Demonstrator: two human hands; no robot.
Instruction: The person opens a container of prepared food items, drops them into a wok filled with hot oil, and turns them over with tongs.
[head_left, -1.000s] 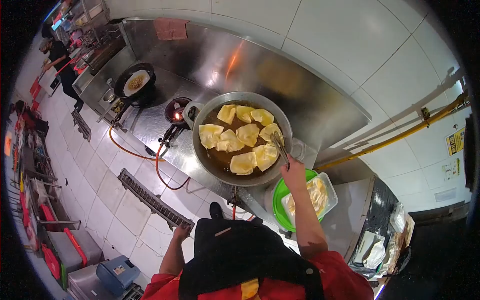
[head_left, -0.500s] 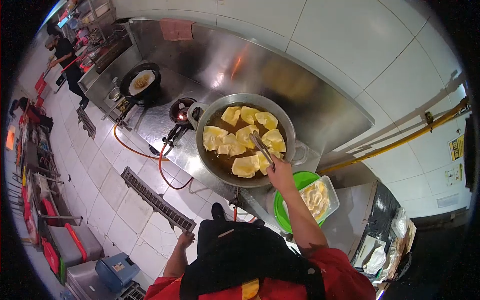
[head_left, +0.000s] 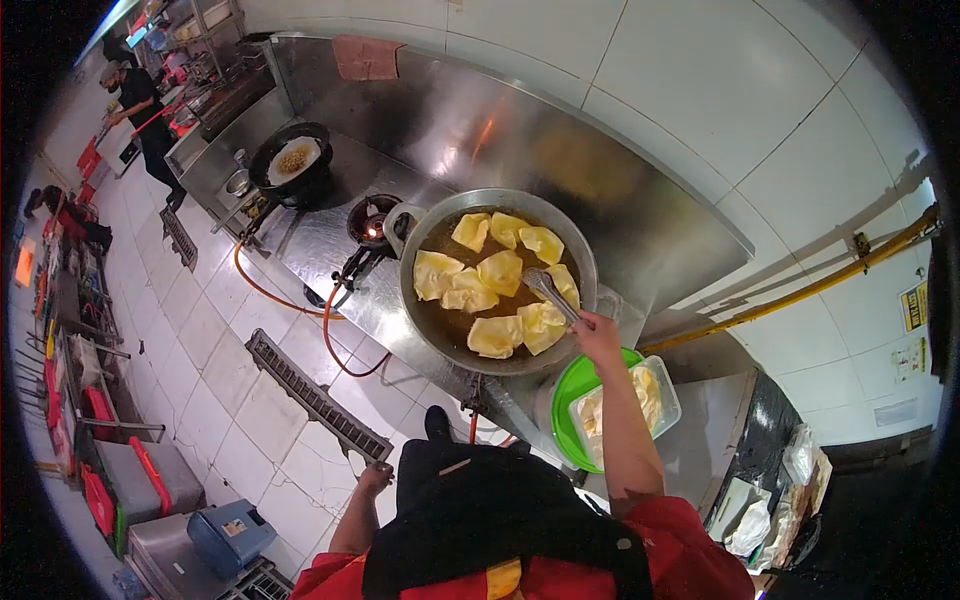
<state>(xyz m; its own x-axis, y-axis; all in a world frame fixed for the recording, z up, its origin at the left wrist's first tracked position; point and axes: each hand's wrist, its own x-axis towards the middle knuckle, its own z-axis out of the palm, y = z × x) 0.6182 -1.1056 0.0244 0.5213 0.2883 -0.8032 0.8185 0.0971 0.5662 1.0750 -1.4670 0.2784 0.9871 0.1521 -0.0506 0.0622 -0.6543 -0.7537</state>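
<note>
My right hand [head_left: 600, 338] is closed around the handle end of metal tongs [head_left: 552, 294]. The tongs' tips reach over the right side of a wide metal wok [head_left: 447, 350], beside a pale yellow folded sheet [head_left: 563, 287]. Several such sheets, like dough skins, float in the brown oil; one folded sheet [head_left: 495, 337] lies near the front rim. Low beside my body, my left hand [head_left: 374, 479] hangs with its fingers curled, and nothing shows in it. Under my right forearm, a clear plastic tub [head_left: 668, 400] holds more pale sheets on a green basin [head_left: 565, 405].
Left of the wok, a lit burner [head_left: 374, 222] and a black pan [head_left: 318, 178] with crumbs on a pale lining stand on the steel counter. An orange hose [head_left: 330, 345] hangs in front. A floor drain [head_left: 318, 400] lies left; a person [head_left: 140, 110] stands far off.
My right hand and the tongs have moved right, from the middle sheets toward the wok's right side. Some sheets have drifted slightly. My left hand stays low.
</note>
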